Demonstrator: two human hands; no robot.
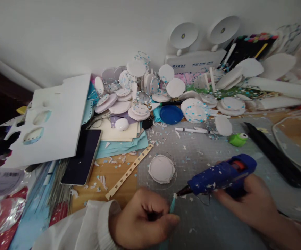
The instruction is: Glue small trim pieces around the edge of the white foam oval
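Observation:
My left hand (145, 218) is closed in a pinch around slim light-blue tweezers (172, 205), their tip pointing up and away. At that tip sits a tiny white paper piece (175, 196). My right hand (254, 205) grips a blue hot glue gun (218, 177) speckled with white scraps. Its dark nozzle points left and meets or nearly meets the tiny piece; I cannot tell which. Just beyond lies a round white paper disc (161, 169) on the grey cutting mat (199, 222).
Many white discs with blue-dotted wires (140, 90) crowd the back. A phone (82, 156), blue lid (171, 114), wooden ruler (129, 172), white pen (195, 130), green toy (238, 139) and black cutter (277, 156) lie around. Paper scraps litter the mat. A twin-headed lamp (195, 59) stands behind.

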